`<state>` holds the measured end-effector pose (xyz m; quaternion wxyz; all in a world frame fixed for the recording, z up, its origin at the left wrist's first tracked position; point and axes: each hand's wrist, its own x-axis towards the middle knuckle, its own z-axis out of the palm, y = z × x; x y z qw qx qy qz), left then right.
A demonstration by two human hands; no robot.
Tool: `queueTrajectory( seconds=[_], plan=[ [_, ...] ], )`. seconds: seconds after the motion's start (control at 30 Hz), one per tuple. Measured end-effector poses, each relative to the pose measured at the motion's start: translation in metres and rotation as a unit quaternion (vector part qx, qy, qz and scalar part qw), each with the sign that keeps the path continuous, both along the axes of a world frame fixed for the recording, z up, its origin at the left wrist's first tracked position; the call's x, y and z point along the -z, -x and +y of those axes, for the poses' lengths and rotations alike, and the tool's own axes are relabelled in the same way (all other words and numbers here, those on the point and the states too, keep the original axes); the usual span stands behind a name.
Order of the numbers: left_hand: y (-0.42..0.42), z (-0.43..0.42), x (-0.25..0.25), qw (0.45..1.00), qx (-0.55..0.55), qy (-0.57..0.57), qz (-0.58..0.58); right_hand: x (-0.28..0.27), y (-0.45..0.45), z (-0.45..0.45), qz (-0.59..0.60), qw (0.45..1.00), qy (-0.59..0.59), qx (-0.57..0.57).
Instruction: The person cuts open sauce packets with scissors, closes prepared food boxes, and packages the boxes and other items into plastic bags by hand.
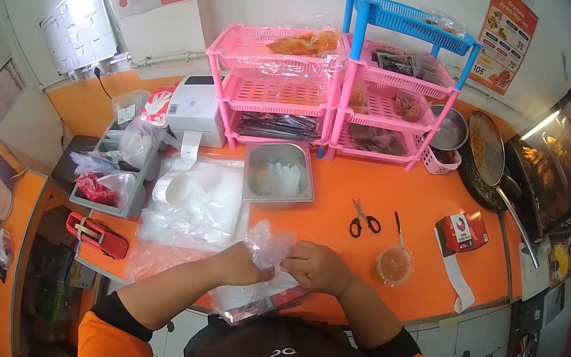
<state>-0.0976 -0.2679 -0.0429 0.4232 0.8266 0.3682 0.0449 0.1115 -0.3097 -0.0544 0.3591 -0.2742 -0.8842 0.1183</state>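
Note:
My left hand (240, 265) is closed around the gathered neck of a clear plastic bag (267, 244) near the front edge of the counter. Beside it, my right hand (316, 266) has its fingers pinched on the bag's other side. Inside the lower part of the bag, a red and white package (285, 299) shows through, partly covered by my hands. To the right of my right hand sits a clear cup with light brown liquid (393, 265). Black-handled scissors (365, 221) lie farther back, with a thin dark-tipped tool (399, 228) beside them.
A stack of clear plastic bags (202, 210) lies left of a metal tray (279, 177). Pink shelves (276, 98) stand behind, beside a label printer (194, 108). A red box (466, 233) with a paper strip, a pan with strainer (486, 147) and a lit food display (554, 157) are at right.

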Motion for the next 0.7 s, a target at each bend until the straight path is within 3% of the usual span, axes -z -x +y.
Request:
queueTrajectory(
  seconds=[0.1,0.17,0.27,0.33,0.43,0.57,0.63,0.7],
  plan=[
    [-0.003,0.008,0.015,0.992,0.056,-0.009,0.112,0.007,0.003,0.002,0.017,0.998,0.057,-0.003],
    [-0.014,0.007,-0.012,0.982,0.071,0.021,0.175,0.003,0.007,0.002,0.030,0.996,0.079,0.000],
    [-0.014,0.006,-0.019,0.989,0.020,0.051,0.137,-0.006,0.006,-0.001,0.025,0.995,0.099,0.009],
    [-0.015,0.001,-0.035,0.984,-0.032,0.135,0.111,0.004,-0.001,-0.003,-0.015,0.992,0.121,0.025],
    [-0.010,-0.003,-0.030,0.964,-0.121,0.237,0.010,-0.007,0.008,-0.013,0.067,0.995,0.046,0.066],
    [0.004,-0.014,0.003,0.873,-0.275,0.369,-0.160,-0.003,0.041,-0.043,0.091,0.994,0.035,0.055],
    [0.005,-0.021,0.004,0.844,-0.319,0.389,-0.185,0.001,0.056,-0.048,0.087,0.994,-0.027,0.064],
    [0.007,-0.027,0.009,0.837,-0.330,0.374,-0.225,0.004,0.060,-0.052,0.123,0.987,0.012,0.100]
  ],
)
